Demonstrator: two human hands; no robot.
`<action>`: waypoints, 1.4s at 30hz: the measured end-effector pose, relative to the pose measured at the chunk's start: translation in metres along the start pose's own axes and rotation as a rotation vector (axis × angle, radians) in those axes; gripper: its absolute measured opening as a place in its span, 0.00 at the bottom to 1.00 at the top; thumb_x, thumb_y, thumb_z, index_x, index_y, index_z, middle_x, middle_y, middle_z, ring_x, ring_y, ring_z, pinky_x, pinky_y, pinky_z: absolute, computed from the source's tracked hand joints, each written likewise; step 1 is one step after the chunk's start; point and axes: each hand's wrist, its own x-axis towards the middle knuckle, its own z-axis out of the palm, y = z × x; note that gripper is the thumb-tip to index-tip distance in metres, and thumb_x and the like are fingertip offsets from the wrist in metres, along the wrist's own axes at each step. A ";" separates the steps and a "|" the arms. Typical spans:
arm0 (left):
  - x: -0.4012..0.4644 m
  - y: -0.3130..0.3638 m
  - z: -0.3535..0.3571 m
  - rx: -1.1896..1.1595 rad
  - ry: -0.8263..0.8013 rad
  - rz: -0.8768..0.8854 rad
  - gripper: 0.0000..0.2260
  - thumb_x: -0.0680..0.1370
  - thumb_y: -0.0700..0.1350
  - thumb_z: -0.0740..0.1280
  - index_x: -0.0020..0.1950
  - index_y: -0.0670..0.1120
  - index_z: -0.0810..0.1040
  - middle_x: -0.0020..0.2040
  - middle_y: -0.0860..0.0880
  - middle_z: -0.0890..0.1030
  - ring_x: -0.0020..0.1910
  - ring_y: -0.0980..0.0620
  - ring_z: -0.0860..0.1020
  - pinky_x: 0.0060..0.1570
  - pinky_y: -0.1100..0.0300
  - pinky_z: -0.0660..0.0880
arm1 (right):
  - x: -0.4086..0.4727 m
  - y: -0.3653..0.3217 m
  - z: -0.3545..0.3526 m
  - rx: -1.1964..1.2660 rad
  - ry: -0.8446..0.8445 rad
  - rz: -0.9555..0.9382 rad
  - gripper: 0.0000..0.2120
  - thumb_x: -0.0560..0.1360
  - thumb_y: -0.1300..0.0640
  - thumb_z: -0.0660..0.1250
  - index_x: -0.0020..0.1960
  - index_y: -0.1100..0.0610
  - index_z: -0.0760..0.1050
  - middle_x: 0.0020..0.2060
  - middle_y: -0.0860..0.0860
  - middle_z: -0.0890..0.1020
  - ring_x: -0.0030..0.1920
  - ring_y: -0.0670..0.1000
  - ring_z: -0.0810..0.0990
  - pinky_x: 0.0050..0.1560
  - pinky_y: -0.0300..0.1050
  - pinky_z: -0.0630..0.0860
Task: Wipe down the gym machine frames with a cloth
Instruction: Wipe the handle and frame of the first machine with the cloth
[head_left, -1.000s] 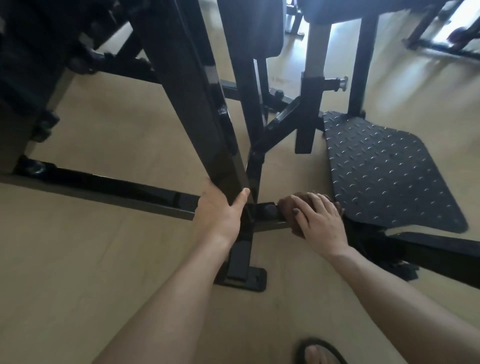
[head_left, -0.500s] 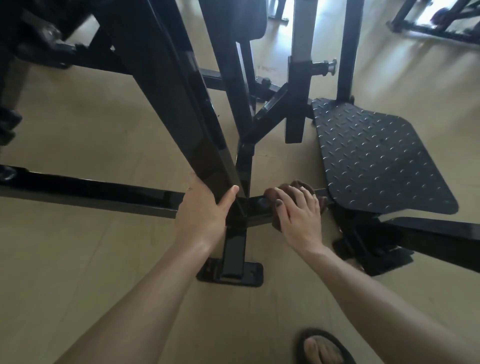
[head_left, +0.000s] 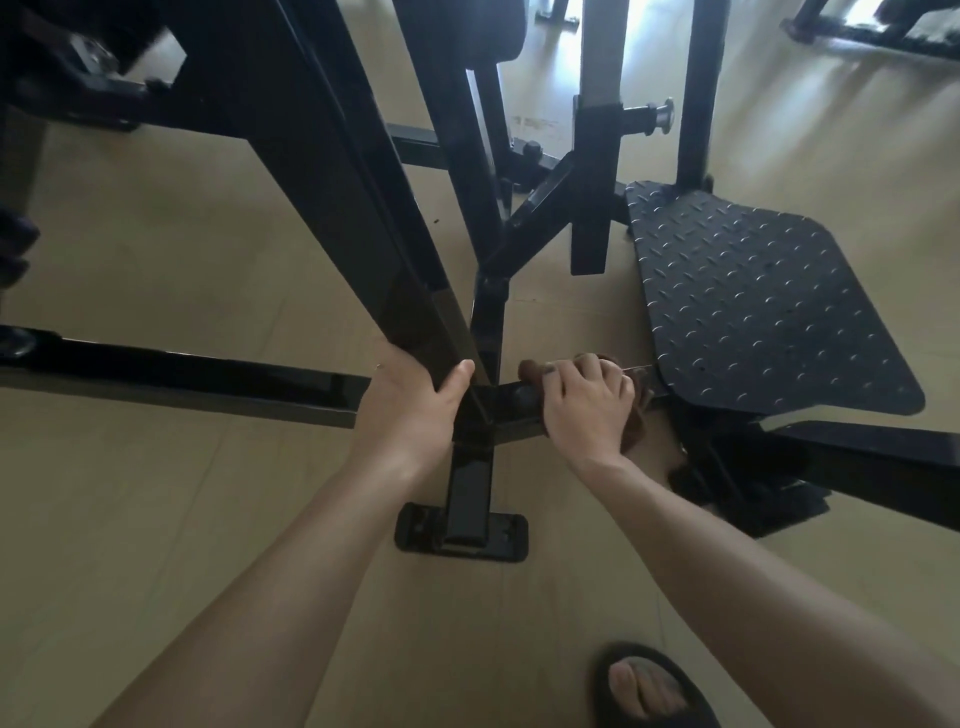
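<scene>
The brown cloth (head_left: 636, 415) sits bunched under your right hand (head_left: 587, 410), pressed onto the low black crossbar (head_left: 514, 402) just where it meets the checker-plate footplate (head_left: 769, 296). Only scraps of it show, one at your fingertips and some hanging past the heel of your palm toward the floor. Your fingers are curled over the top of the bar, clamping the cloth to the metal, so that is a firm wrap, not a loose pat.

Over the last second the cloth has slid along that bar, in toward the central joint and now back out a touch toward the footplate. That reads as a short back-and-forth scrub on one stretch of frame, and it suggests this section is nearly covered.

Your left hand (head_left: 415, 400) has not budged. It grips the foot of the slanted upright (head_left: 363, 208), thumb hooked round the near edge, fingers hidden behind the tube, bracing you while the other hand works.

Further out, the long floor rail (head_left: 182, 374) running off to the left and the short stub down to the floor foot (head_left: 462, 530) look untouched from here, so I'd judge plenty of frame remains. Your sandalled foot (head_left: 649, 686) sits at the bottom edge, well apart from the machine.
</scene>
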 end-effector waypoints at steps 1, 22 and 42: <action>-0.001 0.001 0.000 0.005 -0.004 0.001 0.23 0.81 0.58 0.66 0.71 0.46 0.68 0.60 0.52 0.78 0.56 0.52 0.78 0.49 0.65 0.72 | -0.003 -0.007 0.001 0.012 0.012 -0.006 0.18 0.85 0.48 0.53 0.59 0.49 0.81 0.63 0.49 0.77 0.69 0.56 0.66 0.74 0.57 0.54; -0.028 0.036 -0.062 -0.169 -0.084 -0.013 0.27 0.83 0.56 0.62 0.79 0.59 0.54 0.68 0.59 0.72 0.67 0.58 0.73 0.63 0.63 0.69 | -0.026 -0.050 -0.049 0.660 -0.188 0.257 0.17 0.84 0.43 0.54 0.43 0.48 0.74 0.45 0.51 0.77 0.42 0.54 0.80 0.50 0.63 0.82; -0.030 0.066 -0.083 -0.455 -0.142 -0.389 0.29 0.83 0.66 0.49 0.74 0.50 0.71 0.62 0.52 0.79 0.62 0.52 0.75 0.63 0.55 0.69 | -0.065 -0.188 -0.088 0.707 0.356 -0.023 0.12 0.86 0.50 0.52 0.54 0.54 0.71 0.50 0.47 0.71 0.41 0.43 0.76 0.36 0.37 0.75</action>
